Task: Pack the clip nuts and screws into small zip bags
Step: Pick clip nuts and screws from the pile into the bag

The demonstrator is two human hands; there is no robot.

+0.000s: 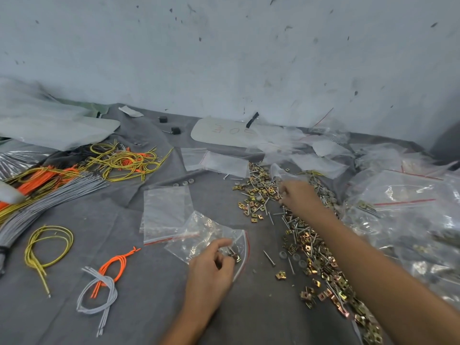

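Observation:
A long heap of gold clip nuts mixed with silver screws runs down the right of the grey cloth. My left hand pinches the mouth of a small clear zip bag with a red seal line; a clip nut and screws show at the opening. My right hand reaches into the far part of the heap, its fingertips curled down among the parts; whether it holds any is hidden. An empty zip bag lies flat just beyond the held one.
More empty zip bags lie at the centre back. Large filled plastic bags crowd the right side. Yellow, orange and grey cords cover the left; a knotted cord bundle lies near me. A wall stands close behind.

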